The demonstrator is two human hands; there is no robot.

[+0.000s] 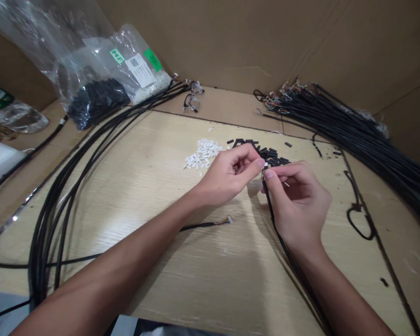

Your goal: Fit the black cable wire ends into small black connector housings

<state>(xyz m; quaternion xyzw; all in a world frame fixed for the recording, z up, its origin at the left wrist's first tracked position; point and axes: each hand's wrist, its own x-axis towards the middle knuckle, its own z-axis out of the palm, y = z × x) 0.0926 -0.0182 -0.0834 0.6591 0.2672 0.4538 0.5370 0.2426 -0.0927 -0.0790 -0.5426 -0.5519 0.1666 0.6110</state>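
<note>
A black cable runs up from the bottom edge to my right hand, whose thumb and finger pinch it near its wire end. My left hand meets it from the other side, its thumb and finger closed on a small white connector at the cable's tip. The fingers partly hide the wires there. Just behind both hands lie a pile of short black sleeves and a pile of small white pieces. Below my left wrist rests another cable end with a white connector.
Looped black cables curve along the left side. Clear plastic bags of black and white parts stand at the back left, near a pair of glasses. A thick bundle of black cables lies at the right. Cardboard walls enclose the back.
</note>
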